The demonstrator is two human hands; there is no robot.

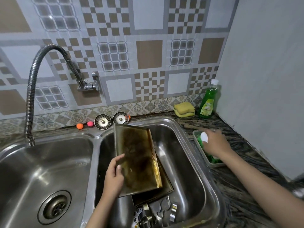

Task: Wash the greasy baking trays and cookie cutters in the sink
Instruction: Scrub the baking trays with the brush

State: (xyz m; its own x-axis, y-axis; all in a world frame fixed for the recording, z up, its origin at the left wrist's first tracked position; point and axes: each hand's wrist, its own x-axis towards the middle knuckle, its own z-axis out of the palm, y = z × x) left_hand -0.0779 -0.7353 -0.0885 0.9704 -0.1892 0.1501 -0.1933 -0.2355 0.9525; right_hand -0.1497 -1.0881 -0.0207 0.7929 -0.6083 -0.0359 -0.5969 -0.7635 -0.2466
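Observation:
A greasy, brown-stained baking tray [138, 158] stands tilted in the right basin of the steel sink [184, 134]. My left hand [113, 176] grips its left edge, thumb on the inner face. A second tray [167, 189] lies under it. Several metal cookie cutters [148, 214] sit at the basin's near end. My right hand [215, 143] reaches over a small dish [212, 164] on the counter that holds something green. Its fingers pinch a white piece [204, 137]; the hand is blurred.
The flexible faucet [30, 102] hangs over the left basin with its drain [55, 207]. Two sink strainers [102, 121] and small coloured balls [80, 126] line the back ledge. Yellow sponges [184, 109] and a green dish-soap bottle [208, 101] stand at the back right corner by the wall.

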